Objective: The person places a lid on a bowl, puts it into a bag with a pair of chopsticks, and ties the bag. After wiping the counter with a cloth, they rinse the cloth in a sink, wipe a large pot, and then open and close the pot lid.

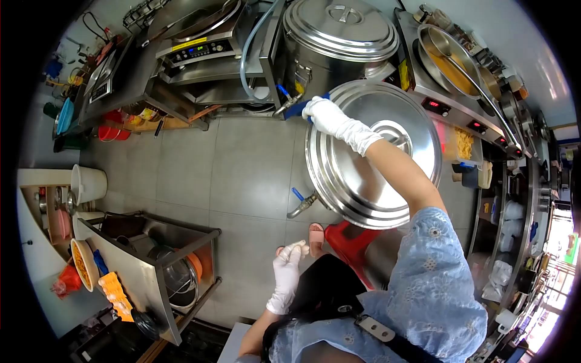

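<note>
My right hand (330, 116), in a white glove, reaches across a large lidded steel pot (417, 115). Its fingers are closed on a blue cloth (296, 111), which shows on both sides of the glove beside the pot's far left rim. A tap with a blue lever (302, 206) sticks out from the near left side of this pot. Low in front of my body, my left hand (285, 272) is also gloved in white, its fingers curled together. Whether it holds something small I cannot make out.
A second lidded steel pot (345, 27) with its own tap (287, 104) stands behind. On the right counter sits a bowl of orange liquid with a ladle (466, 72). A red stool (351, 245) is by my feet; a steel table (130, 284) stands left.
</note>
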Action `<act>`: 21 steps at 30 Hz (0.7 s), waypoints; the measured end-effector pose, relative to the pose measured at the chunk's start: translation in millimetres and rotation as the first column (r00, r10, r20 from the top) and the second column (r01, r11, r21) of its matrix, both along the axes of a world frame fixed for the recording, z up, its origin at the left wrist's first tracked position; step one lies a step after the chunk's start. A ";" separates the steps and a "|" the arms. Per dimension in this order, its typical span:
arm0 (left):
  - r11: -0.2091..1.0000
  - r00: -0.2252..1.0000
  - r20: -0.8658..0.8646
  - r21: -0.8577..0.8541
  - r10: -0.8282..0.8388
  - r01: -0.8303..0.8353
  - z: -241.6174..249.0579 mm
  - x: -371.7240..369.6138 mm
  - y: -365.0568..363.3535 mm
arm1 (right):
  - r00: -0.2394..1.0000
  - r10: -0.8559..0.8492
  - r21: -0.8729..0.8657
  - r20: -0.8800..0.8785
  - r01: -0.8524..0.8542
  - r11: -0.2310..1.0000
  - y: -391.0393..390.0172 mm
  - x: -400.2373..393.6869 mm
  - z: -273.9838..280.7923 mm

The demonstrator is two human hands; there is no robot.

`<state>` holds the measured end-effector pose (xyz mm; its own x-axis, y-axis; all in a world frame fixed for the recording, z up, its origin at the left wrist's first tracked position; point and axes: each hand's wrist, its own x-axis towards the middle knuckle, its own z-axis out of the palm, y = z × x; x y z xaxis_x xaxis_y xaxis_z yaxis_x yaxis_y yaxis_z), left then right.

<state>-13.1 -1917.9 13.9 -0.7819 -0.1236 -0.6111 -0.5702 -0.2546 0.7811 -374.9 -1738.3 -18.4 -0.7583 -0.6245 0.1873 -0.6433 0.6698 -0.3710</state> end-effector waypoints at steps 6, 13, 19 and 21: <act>0.995 0.993 -0.073 0.017 -0.092 0.094 -1.3 20.9 -22.3 | 0.931 0.281 0.340 -0.233 -0.193 0.920 -31.4 101.2 11.4; 0.980 0.978 -0.062 -0.008 -0.197 0.197 -13.7 28.2 -46.1 | 0.923 0.311 0.454 -0.229 -0.181 0.872 -11.7 223.5 34.6; 0.945 0.947 0.028 -0.056 -0.321 0.322 -70.9 -16.3 -2.4 | 0.949 0.234 0.570 -0.211 -0.075 0.818 26.1 287.5 41.3; 0.911 0.900 0.151 0.020 -0.409 0.411 -78.4 -33.9 29.2 | 0.961 0.196 0.571 -0.195 -0.052 0.820 36.4 297.9 42.6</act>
